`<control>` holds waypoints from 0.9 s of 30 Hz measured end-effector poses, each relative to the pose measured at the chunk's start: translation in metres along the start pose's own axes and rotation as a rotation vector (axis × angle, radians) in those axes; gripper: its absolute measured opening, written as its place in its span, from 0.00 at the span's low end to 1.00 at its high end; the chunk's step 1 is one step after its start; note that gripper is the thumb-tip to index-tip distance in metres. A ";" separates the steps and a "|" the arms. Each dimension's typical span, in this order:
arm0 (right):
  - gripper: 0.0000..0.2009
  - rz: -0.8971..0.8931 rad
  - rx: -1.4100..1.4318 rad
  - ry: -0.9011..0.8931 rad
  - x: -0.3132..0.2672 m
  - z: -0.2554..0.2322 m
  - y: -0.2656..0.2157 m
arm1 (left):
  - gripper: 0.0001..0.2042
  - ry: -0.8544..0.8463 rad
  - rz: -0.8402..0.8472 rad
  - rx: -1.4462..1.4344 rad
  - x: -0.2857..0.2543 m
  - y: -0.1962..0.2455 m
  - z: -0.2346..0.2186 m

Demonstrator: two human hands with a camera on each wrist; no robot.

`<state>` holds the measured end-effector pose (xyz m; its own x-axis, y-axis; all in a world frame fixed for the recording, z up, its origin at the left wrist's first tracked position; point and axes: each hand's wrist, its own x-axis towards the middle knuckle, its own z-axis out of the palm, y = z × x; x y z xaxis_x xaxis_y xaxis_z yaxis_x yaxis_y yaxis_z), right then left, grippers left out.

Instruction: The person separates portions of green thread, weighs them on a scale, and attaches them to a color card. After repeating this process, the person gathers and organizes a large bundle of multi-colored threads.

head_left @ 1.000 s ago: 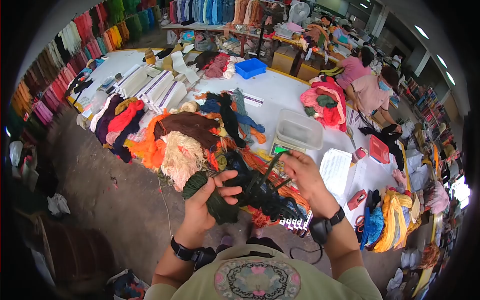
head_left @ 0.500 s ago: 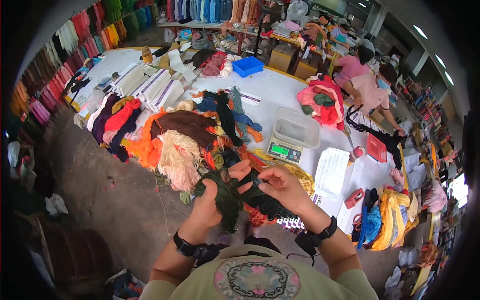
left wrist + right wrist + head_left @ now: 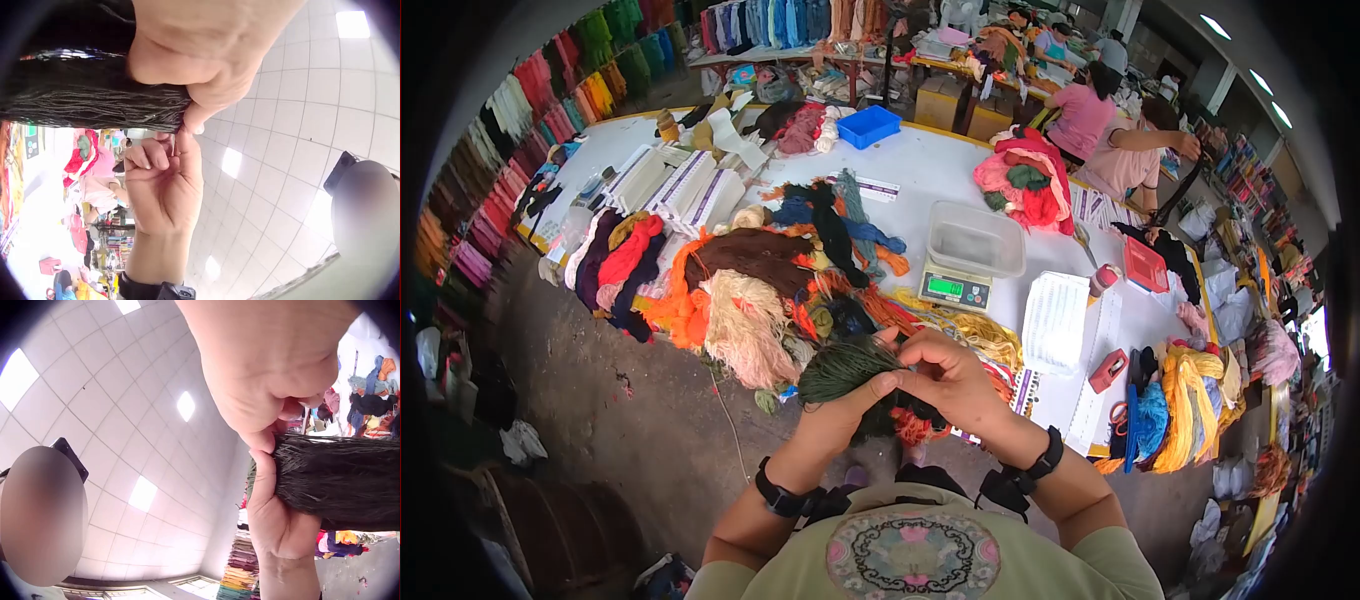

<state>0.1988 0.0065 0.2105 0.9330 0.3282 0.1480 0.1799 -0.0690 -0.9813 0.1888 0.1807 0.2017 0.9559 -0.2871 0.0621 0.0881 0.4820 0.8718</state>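
Dark-green yarn [image 3: 840, 368] in left hand [image 3: 850, 404]

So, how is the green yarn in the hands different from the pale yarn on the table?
Colour: the green yarn is dark; the pale yarn is light cream-pink.
Place: the left hand grips the green yarn, while the pale yarn lies at the table's edge.
Strands: the green yarn's run neatly together; the pale yarn's look tousled.
Both are bundles of many thin strands.
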 end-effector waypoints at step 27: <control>0.07 0.621 0.367 0.747 -0.112 -0.298 0.092 | 0.10 0.329 0.099 -0.607 -0.081 0.114 -0.254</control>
<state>0.2034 -0.3175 0.1399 0.8071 -0.3433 -0.4803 -0.3877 0.3054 -0.8697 0.1922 0.4692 0.1722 0.9943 0.0011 -0.1068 0.0460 0.8980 0.4375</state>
